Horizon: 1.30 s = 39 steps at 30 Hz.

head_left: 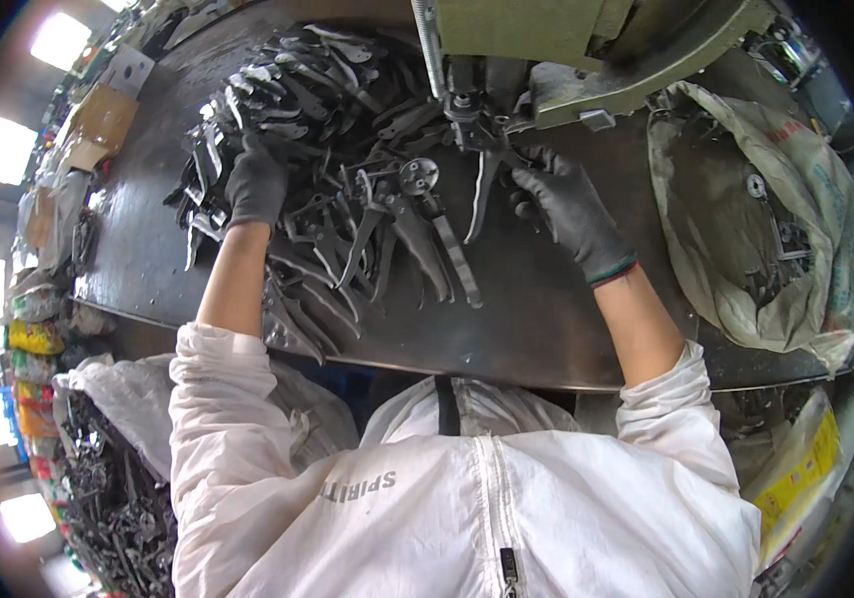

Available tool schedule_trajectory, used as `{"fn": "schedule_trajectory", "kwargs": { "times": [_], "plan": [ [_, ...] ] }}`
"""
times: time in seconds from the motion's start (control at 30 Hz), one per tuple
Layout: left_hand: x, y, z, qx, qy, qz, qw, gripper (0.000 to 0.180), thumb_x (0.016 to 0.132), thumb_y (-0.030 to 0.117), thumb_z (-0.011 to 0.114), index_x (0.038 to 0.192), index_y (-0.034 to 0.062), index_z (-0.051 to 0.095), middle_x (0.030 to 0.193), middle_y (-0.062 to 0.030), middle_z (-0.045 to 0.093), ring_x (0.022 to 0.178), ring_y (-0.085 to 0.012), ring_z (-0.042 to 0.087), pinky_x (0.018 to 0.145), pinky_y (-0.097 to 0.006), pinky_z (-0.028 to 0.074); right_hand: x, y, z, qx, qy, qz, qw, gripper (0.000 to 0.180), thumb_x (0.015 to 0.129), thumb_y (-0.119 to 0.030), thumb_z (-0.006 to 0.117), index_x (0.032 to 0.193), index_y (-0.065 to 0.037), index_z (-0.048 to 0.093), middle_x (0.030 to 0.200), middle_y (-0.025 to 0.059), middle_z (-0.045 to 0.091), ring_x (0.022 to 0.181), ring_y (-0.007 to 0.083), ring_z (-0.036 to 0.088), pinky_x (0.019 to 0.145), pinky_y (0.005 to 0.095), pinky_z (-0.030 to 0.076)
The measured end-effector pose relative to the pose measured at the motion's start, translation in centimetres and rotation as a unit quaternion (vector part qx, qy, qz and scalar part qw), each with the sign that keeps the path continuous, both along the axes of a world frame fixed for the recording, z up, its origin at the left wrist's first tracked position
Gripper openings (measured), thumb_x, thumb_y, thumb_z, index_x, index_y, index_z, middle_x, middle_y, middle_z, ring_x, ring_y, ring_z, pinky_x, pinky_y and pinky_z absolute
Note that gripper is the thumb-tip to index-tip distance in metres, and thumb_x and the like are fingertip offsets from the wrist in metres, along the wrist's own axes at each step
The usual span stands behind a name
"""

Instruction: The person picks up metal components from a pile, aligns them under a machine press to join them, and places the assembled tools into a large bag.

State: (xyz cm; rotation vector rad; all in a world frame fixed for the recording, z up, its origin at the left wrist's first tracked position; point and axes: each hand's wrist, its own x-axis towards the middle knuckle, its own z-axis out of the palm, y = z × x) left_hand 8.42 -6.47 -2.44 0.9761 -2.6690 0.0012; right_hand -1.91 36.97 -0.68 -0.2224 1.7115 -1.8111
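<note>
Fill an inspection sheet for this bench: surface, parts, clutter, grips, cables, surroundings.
Surface: dark metal tabletop, scuffed and specked.
Job's things: heap of metal handles at far left; plier-like tools lying nearer the middle; one tool under the machine head.
Clutter: pale sack at right with metal parts inside; plastic bag of dark parts at lower left.
Left grip: dark-gloved, at the heap; hold unclear.
Right grip: dark-gloved, beside the tool under the machine; hold unclear.
Cables: nothing seen clearly.
Surroundings: green machine overhead, cardboard box and bright windows at left.
</note>
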Motion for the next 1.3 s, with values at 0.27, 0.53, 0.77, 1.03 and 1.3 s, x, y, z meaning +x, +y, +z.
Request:
{"fn": "schedule_trajectory", "kwargs": {
  "times": [0.27,0.53,0.77,1.03,1.3],
  "plan": [
    [-1.4,-2.2,-0.7,0.091,0.171,0.129,0.973,0.090,0.089,0.054,0.070,0.149,-0.0045,0.037,0.112,-0.0300,0.072,0.110,-0.0450,0.069,0.094,-0.050,0.053,1.3,0.4,0.7,0.006,-0.007,-0.001,1.000,0.021,0.103,-0.013,0.064,0.121,-0.002,0.064,0.093,0.0033,0.069,0.070,0.0075,0.066,0.060,0.0214,0.057],
    [0.2,-2.1,0.6,0.562,0.523,0.000,0.640,0.023,0.092,0.006,0.074,0.110,-0.0012,0.062,0.098,-0.0123,0.071,0.092,-0.0205,0.071,0.076,-0.031,0.057,0.8,0.7,-0.7,0.016,-0.004,-0.003,1.000,0.020,0.103,-0.013,0.063,0.120,-0.002,0.064,0.093,0.0035,0.068,0.073,0.0083,0.067,0.061,0.0228,0.057],
    [4.1,12.2,6.6,0.721,0.333,-0.117,0.597,0.026,0.101,0.015,0.064,0.121,-0.0013,0.068,0.121,-0.0133,0.071,0.118,-0.0251,0.065,0.100,-0.038,0.053,2.8,-0.2,-0.9,-0.097,0.015,-0.055,0.994,0.030,0.104,-0.015,0.064,0.130,0.000,0.061,0.105,0.0055,0.068,0.089,0.0094,0.067,0.069,0.0246,0.057],
    [0.4,30.8,8.3,0.740,0.021,-0.249,0.625,0.041,0.099,0.008,0.066,0.137,-0.0050,0.057,0.112,-0.0083,0.070,0.101,-0.0169,0.067,0.091,-0.030,0.053,-22.5,3.5,-4.7,0.217,0.464,-0.061,0.857,0.044,0.091,-0.017,0.072,0.133,-0.008,0.064,0.124,0.0148,0.070,0.112,0.0288,0.067,0.097,0.0413,0.054],
    [-0.5,21.9,-4.0,0.588,0.052,-0.298,0.750,0.023,0.102,0.011,0.060,0.121,-0.0006,0.058,0.092,-0.0022,0.063,0.078,-0.0101,0.060,0.070,-0.030,0.053,-23.2,7.7,-5.5,0.398,0.631,-0.105,0.658,0.039,0.095,-0.029,0.069,0.128,-0.009,0.066,0.109,0.0129,0.074,0.099,0.0300,0.072,0.087,0.0464,0.058]
  ]
}}
